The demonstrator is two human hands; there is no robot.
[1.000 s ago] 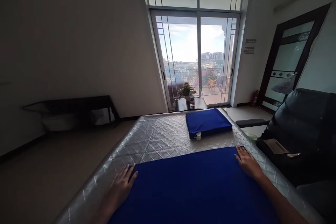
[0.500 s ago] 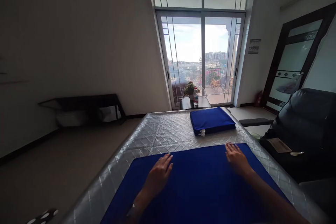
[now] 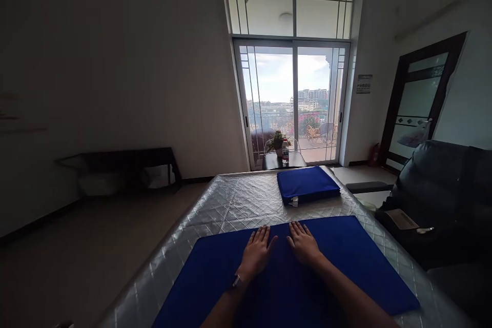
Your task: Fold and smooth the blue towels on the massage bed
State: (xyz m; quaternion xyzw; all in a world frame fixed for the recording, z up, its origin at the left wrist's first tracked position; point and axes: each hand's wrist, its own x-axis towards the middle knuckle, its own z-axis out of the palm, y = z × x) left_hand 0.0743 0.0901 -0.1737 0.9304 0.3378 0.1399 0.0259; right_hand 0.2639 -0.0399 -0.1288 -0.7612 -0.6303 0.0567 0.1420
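Note:
A dark blue cloth (image 3: pixel 353 261) lies spread flat on a bed-like surface with a silvery quilted cover (image 3: pixel 215 205). My left hand (image 3: pixel 257 252) rests on it near its far edge, fingers stretched out and palm down. To its right my right hand (image 3: pixel 303 243) lies flat on the same cloth, fingers extended, a short gap between the two thumbs. Both hands are open and hold nothing. Beyond them sits a folded blue cloth (image 3: pixel 307 183) with a small white label at its near edge.
A small dark table (image 3: pixel 274 162) with a potted plant (image 3: pixel 277 141) and a bottle (image 3: pixel 285 151) stands by the glass sliding door (image 3: pixel 269 82). A black armchair (image 3: pixel 453 184) is at the right. Along the left wall is a low dark stand (image 3: pixel 126 171).
My hands have come together from wide apart, the left moving right and the right moving left along the cloth. The view has tilted slightly upward. The folded cloth stays in place.

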